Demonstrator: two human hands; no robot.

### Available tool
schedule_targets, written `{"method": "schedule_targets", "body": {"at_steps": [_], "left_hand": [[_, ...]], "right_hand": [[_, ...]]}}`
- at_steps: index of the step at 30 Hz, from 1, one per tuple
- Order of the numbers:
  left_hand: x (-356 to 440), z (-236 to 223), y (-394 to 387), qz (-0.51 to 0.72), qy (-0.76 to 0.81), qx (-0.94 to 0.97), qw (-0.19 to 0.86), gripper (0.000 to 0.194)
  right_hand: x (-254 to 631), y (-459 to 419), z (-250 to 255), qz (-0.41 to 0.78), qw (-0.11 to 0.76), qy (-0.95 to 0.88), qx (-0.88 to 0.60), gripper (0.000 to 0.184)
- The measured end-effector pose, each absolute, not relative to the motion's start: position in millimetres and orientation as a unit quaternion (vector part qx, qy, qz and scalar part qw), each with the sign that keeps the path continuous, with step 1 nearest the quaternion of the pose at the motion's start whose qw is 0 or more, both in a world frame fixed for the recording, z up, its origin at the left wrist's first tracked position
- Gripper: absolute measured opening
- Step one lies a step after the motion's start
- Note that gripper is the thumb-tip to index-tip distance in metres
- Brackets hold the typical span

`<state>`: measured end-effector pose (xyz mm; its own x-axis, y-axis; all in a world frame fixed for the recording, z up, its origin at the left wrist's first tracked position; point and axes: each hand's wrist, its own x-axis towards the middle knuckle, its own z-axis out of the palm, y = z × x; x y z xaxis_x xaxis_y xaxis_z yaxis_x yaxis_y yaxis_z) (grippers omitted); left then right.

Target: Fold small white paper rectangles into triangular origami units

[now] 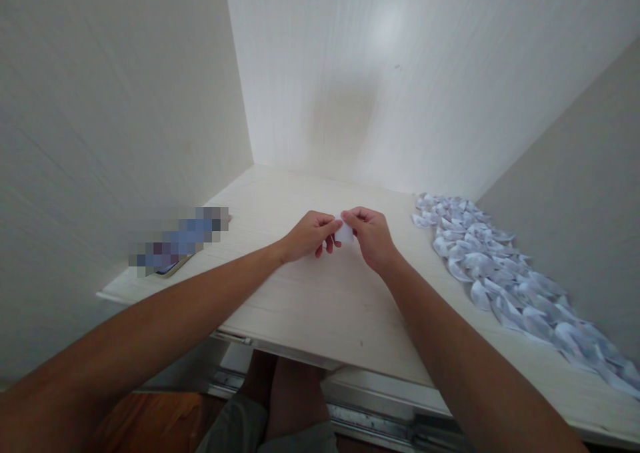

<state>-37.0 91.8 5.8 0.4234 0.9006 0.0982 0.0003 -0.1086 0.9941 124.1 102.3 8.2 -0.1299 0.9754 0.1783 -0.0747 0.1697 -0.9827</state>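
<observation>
A small white piece (343,232), thin and flat, is held above the middle of the table. I cannot tell whether it is paper or cloth. My left hand (320,232) pinches its left edge between thumb and fingers, the other fingers curled below. From the other side my right hand (367,230) grips its upper right edge between thumb and forefinger. The two hands are close together, with the piece between them. Parts of it are hidden behind the fingertips.
Many similar white folded pieces (480,260) lie overlapping in a long band along the table's right side. At the left, a phone (175,265), mostly blurred out, leans by the wall. Pale walls (340,73) enclose the white table (310,306). Its front edge is above my legs.
</observation>
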Motion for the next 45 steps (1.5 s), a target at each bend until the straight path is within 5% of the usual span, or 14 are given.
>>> {"method": "schedule_targets", "body": {"at_steps": [14, 21, 45], "left_hand": [[-22.9, 5.3, 75.4, 0.322, 0.358, 0.647, 0.592, 0.026], [-31.2, 1.2, 89.6, 0.489, 0.397, 0.562, 0.537, 0.021], [-36.0, -1.7, 96.9, 0.512, 0.332, 0.543, 0.577, 0.046]], "right_hand": [[156.6, 131.1, 14.9, 0.436, 0.677, -0.405, -0.432, 0.033], [145.2, 121.7, 12.0, 0.468, 0.619, -0.475, -0.414, 0.034], [133.3, 107.7, 11.4, 0.624, 0.544, -0.444, -0.342, 0.038]]}}
